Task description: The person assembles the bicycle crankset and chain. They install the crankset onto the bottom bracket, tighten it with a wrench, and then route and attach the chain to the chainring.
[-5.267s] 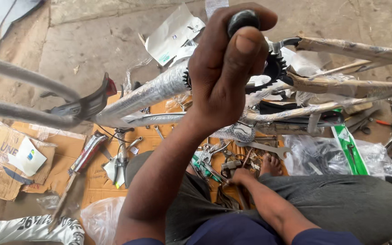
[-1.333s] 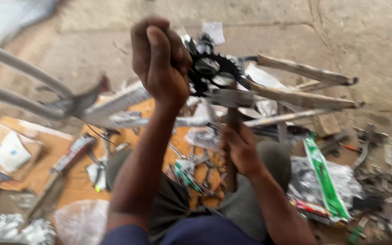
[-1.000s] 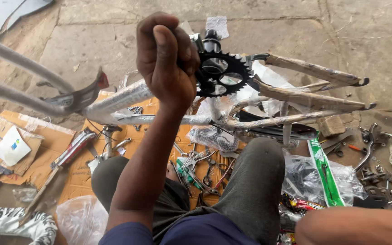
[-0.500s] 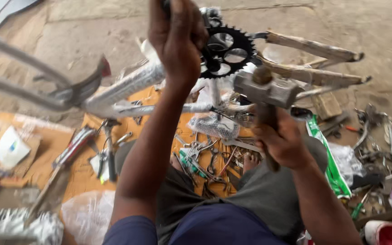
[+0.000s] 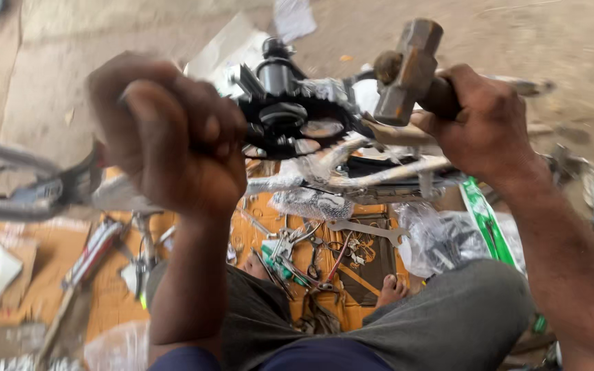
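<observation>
The right hand [image 5: 482, 124] is closed around a rusty, square-headed hammer [image 5: 407, 69], raised just right of the black toothed chainring [image 5: 290, 127]. The left hand [image 5: 173, 137] is fisted left of the chainring; its contents cannot be told.

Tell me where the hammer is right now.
In the head view, the rusty metal hammer is raised at upper right, gripped in the right hand, its head just right of the black toothed chainring.

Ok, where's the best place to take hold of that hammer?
On the handle just behind the head, from the right side. The hammer has its blocky metal head tilted up toward the black chainring, and the right hand already wraps that handle.
</observation>
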